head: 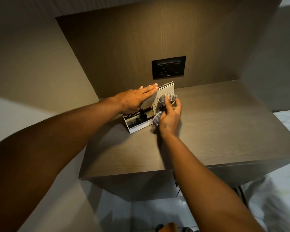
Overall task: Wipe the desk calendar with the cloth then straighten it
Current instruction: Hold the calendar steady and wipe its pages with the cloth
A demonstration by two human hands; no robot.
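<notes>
Wood-grain desk [216, 131]: bare right of calendar [141, 121].
Left hand [136, 99]: flat, fingers spread, on calendar.
Right hand [171, 114]: gripping cloth [164, 101] against page.

- A dark wood-grain desk [216, 124] juts from the corner, its top dimly and warmly lit.
- A matching wood-grain wall panel [124, 47] rises behind it.
- A black socket plate [168, 67] is set into that panel.
- A plain beige wall [32, 56] stands on the left.
- White bedding [285, 164] lies at the right.
- Pale floor [149, 213] shows below the desk.
</notes>
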